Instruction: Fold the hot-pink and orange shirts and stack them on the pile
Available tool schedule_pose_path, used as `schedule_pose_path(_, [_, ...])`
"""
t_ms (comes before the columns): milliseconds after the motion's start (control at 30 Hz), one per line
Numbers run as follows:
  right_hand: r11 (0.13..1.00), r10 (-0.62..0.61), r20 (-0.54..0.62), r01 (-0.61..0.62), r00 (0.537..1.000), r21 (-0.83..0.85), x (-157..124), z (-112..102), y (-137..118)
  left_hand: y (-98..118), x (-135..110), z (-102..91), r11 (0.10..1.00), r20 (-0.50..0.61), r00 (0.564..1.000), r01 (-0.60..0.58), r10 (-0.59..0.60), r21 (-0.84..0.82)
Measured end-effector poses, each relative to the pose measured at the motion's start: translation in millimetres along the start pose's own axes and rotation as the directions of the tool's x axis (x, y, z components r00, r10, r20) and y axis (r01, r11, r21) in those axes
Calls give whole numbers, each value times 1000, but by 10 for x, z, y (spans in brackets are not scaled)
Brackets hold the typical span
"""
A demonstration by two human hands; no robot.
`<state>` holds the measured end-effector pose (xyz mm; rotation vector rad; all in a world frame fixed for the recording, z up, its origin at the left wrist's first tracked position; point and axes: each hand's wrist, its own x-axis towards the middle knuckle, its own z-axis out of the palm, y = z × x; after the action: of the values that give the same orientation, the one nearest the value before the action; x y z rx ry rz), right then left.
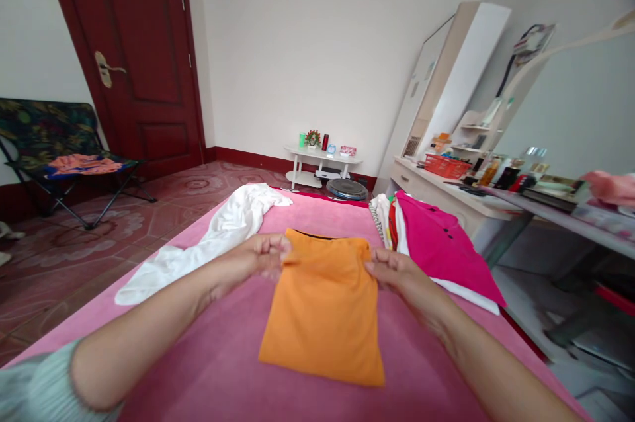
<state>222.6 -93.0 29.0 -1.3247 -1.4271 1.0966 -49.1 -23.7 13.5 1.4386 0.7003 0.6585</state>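
Observation:
An orange garment (325,316), folded into a near-rectangle with a dark line along its far edge, is in front of me over the pink bed cover (208,369). My left hand (268,255) pinches its upper left side, fingers closed on the cloth. On the opposite side my right hand (391,268) grips the upper right edge between thumb and fingers. Whether the garment's near end rests on the bed or hangs just above it, I cannot tell. Left of it lies a crumpled white garment (213,237).
A pile of folded clothes topped by a magenta garment (441,243) lies at the bed's right edge. Beyond it stands a dresser (411,177) with a red basket (446,166) and bottles. A low white table (322,156) is ahead, a folding chair (64,144) at left.

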Motion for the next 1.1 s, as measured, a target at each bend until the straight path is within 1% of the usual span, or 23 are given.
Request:
schedule_pose_path(33, [1000, 10, -52, -9, 999, 28, 251, -24, 86, -71, 224, -61, 999, -98, 995, 3, -8, -48])
schedule_pose_path(67, [999, 10, -116, -6, 993, 37, 465, -34, 208, -166, 431, -114, 997, -199, 980, 12, -27, -79])
schedule_pose_path(100, [1000, -2, -183, 6, 983, 24, 640, -34, 359, -281, 613, -159, 996, -295, 955, 10, -37, -92])
schedule_pose_path(133, [1000, -25, -243, 24, 970, -8, 775, -27, 529, -409, 767, -195, 996, -357, 933, 15, -46, -91])
schedule_pose_path(167, [997, -60, -286, 46, 956, -56, 874, -17, 705, -543, 888, -223, 998, -408, 912, 4, -32, -69])
schedule_pose_path(200, [991, -101, -308, 67, 946, -116, 941, -6, 873, -673, 977, -244, 999, -433, 901, -22, 8, -29])
schedule_pose_path(267, [964, -179, -306, 105, 935, -245, 1007, 11, 1133, -891, 1077, -268, 992, -421, 899, -92, 118, 81])
schedule_pose_path(333, [925, -238, -276, 131, 931, -356, 1028, 18, 1261, -1029, 1109, -274, 970, -378, 903, -136, 204, 200])
schedule_pose_path(400, [890, -287, -247, 163, 925, -426, 1038, 22, 1280, -1093, 1114, -262, 936, -377, 897, -96, 229, 340])
schedule_pose_path(500, [867, -348, -243, 213, 905, -450, 1050, 32, 1246, -1109, 1104, -215, 853, -430, 862, -6, 269, 522])
schedule_pose_path(567, [865, -367, -248, 230, 897, -447, 1057, 36, 1252, -1100, 1083, -179, 799, -440, 836, 4, 328, 602])
schedule_pose_path(667, [851, -376, -227, 238, 898, -467, 1067, 32, 1304, -1074, 1037, -138, 700, -404, 808, -15, 430, 714])
schedule_pose_path(767, [834, -393, -215, 248, 894, -492, 1061, 32, 1315, -1042, 997, -116, 634, -377, 797, -9, 472, 774])
schedule_pose_path(833, [823, -426, -220, 275, 878, -498, 1047, 45, 1279, -1021, 980, -105, 616, -377, 786, -6, 490, 788])
schedule_pose_path(933, [790, -480, -211, 315, 851, -527, 1036, 71, 1220, -1001, 962, -97, 579, -373, 755, -11, 540, 815])
schedule_pose_path(967, [775, -482, -191, 315, 855, -549, 1038, 77, 1209, -996, 954, -97, 558, -365, 752, -5, 549, 830])
schedule_pose_path(1033, [747, -452, -161, 274, 878, -605, 1040, 82, 1193, -978, 936, -99, 496, -344, 769, 41, 539, 867])
schedule_pose_path(1100, [719, -430, -188, 209, 883, -663, 1022, 84, 1160, -939, 912, -92, 406, -324, 792, 107, 517, 908])
